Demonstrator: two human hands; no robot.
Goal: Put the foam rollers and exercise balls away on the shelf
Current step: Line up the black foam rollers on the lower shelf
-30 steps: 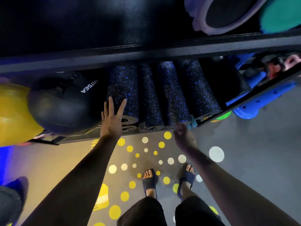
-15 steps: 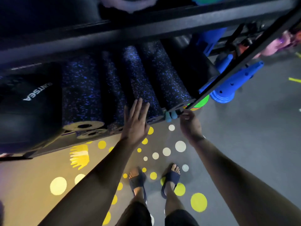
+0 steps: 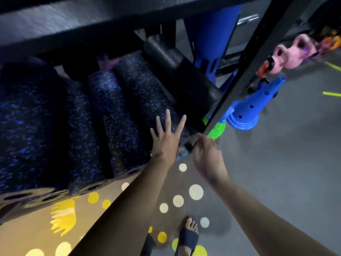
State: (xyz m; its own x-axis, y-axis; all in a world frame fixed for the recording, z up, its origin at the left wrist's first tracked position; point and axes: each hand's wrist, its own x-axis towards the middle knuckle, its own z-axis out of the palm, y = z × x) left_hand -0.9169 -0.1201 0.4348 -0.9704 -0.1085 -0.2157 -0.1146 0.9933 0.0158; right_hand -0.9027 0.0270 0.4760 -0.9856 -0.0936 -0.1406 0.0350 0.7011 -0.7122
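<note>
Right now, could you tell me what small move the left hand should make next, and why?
Probably a gentle push of the rightmost blue-speckled foam roller deeper into the shelf. The left hand lies open, fingers spread, on its near end, which sits close to the shelf's front edge, and the right hand is by the corner post.

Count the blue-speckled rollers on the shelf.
4, side by side: leftmost roller, second, third, and rightmost, under the left hand. Others may be hidden behind.
</note>
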